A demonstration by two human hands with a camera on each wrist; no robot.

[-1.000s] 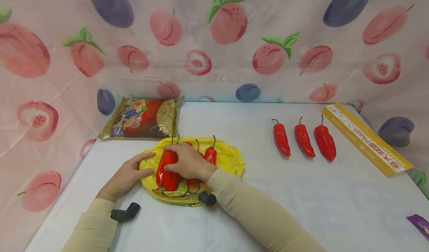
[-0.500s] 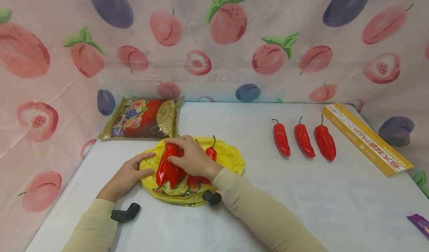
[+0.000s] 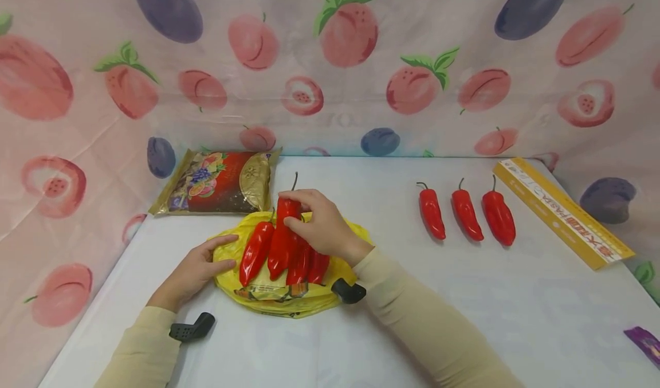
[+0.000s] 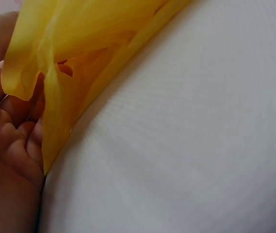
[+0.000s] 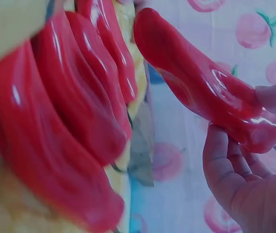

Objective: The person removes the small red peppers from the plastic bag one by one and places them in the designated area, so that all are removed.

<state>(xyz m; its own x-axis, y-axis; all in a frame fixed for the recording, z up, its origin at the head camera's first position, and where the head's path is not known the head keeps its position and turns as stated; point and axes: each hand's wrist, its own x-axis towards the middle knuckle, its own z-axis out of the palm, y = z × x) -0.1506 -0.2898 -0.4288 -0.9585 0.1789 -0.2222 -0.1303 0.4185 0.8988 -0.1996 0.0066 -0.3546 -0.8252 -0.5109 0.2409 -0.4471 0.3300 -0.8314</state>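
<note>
My right hand [image 3: 327, 223] pinches a glossy red chili pepper [image 3: 281, 245] between thumb and fingers near its stem end. The right wrist view shows this pepper [image 5: 201, 87] raised apart from several others, tilted, its stem end in the fingers. More red peppers [image 3: 256, 253] lie side by side on a crumpled yellow plastic bag [image 3: 258, 302]; the right hand partly hides some. At the bag's left edge, my left hand [image 3: 193, 270] holds the plastic, and in the left wrist view its curled fingers are partly behind a yellow fold [image 4: 60, 107].
Three red peppers [image 3: 466, 216] lie in a row at the right on the white table [image 3: 412, 296]. Beyond them is a yellow pasta box [image 3: 564, 213]. A gold-and-brown packet [image 3: 216, 181] rests behind the bag. A purple wrapper [image 3: 643, 342] shows at the right edge.
My right hand has lifted a pepper off the others and drawn it up and slightly right, so its stem now shows above the fingers. The left hand stays at the bag's edge.
</note>
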